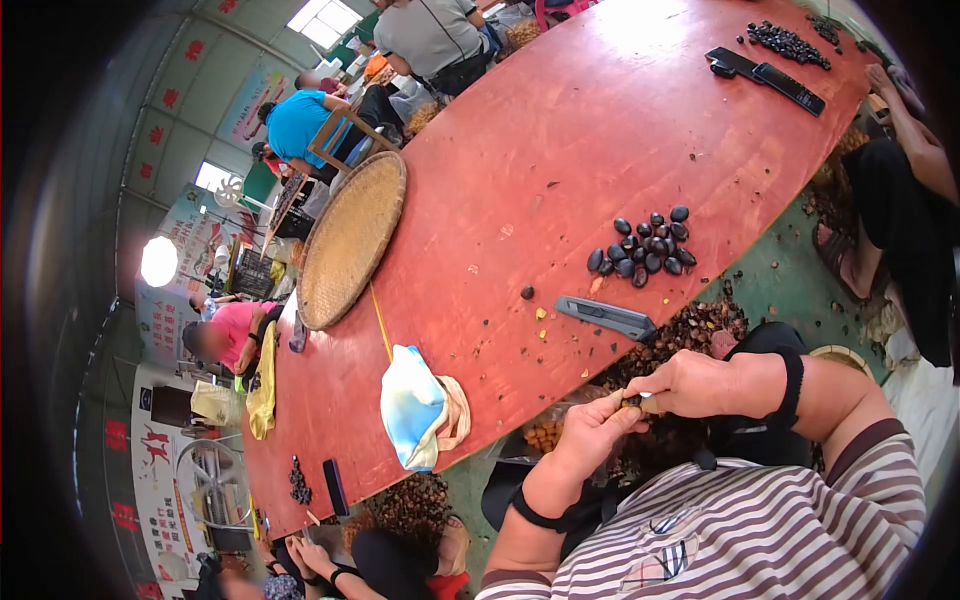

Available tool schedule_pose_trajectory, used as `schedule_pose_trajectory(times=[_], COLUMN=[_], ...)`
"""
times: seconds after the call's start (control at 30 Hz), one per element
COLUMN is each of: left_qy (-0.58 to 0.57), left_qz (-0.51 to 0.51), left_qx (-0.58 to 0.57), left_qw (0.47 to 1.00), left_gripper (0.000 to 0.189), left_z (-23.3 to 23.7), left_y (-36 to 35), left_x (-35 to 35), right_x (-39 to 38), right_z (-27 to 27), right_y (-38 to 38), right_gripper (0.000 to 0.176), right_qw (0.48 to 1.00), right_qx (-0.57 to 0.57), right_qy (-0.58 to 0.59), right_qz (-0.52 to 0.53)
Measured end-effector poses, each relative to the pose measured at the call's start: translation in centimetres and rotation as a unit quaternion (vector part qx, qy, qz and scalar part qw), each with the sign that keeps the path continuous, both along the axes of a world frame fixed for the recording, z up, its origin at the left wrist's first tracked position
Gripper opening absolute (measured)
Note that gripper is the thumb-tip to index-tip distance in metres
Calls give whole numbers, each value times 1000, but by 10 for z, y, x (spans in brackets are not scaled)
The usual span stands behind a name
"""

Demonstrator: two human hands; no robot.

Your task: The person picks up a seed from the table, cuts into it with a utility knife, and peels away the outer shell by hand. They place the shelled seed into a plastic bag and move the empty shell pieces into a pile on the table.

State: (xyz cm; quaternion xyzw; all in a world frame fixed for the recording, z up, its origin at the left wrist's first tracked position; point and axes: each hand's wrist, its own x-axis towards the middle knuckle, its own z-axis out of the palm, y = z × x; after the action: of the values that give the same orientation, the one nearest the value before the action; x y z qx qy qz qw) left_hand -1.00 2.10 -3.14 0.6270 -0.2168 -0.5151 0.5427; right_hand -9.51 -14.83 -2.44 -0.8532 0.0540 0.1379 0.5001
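My left hand pinches a small dark brown and yellowish fruit with thumb and fingertips. Closed right up against it is my right hand, its fingers meeting the left ones around that piece. A small pale glint shows at the right fingertips, too little to name. Both hands are over my lap, just off the table edge. On the red table nearby lie a grey utility knife and a loose cluster of shiny black seeds. Brown husks are heaped below the hands.
A round woven tray and a white-blue cloth rest on the table. Farther off lie black phones and more black seeds. A bag of orange pieces is beside my left wrist. Other people sit around the table.
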Motion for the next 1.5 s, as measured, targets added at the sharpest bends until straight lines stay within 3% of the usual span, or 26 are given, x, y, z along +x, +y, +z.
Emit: schedule_pose_trajectory(times=[0.2,0.33,0.43,0.53,0.57,0.63,0.73,0.97,1.07,1.17,1.2,1.3,1.37,1.43,1.5], left_qy=[-6,-26,-28,15,25,14,-9,5,15,30,31,33,45,62,81], left_qz=[28,53,42,22,16,7,20,23,45,57,55,3,39,80,107], left_qx=[7,-17,30,38,48,45,23,46,16,-7,-9,0,-29,-75,-84], left_qw=[1000,998,998,999,998,999,999,999,999,998,998,999,998,992,987], left_gripper=[29,28,27,28,28,28,28,28,28,26,26,28,28,28,30], left_z=[10,19,35,38,38,41,34,44,38,31,31,35,33,27,24], left_y=[-1,-5,-6,-1,0,1,3,4,4,5,4,2,-2,0,2], left_x=[1,3,5,5,5,7,8,9,8,10,11,0,2,5,9], right_x=[5,6,7,6,5,6,10,15,16,17,16,18,9,9,5], right_z=[2,11,9,5,14,27,17,22,8,17,18,13,19,15,9], right_y=[4,9,7,9,7,8,7,7,10,10,10,2,1,-2,1], right_gripper=[28,20,19,16,17,20,26,28,26,24,25,28,31,30,27], right_qw=[991,983,979,988,990,998,993,997,987,964,950,928,931,963,967], right_qx=[-101,159,183,-25,-42,-7,92,24,92,250,292,300,328,211,201], right_qy=[-89,-58,-71,-148,-132,-68,-79,-65,-135,66,74,47,-23,-58,-45], right_qz=[28,-69,-59,-30,1,-10,-9,29,2,-69,-83,-216,-158,-159,-149])
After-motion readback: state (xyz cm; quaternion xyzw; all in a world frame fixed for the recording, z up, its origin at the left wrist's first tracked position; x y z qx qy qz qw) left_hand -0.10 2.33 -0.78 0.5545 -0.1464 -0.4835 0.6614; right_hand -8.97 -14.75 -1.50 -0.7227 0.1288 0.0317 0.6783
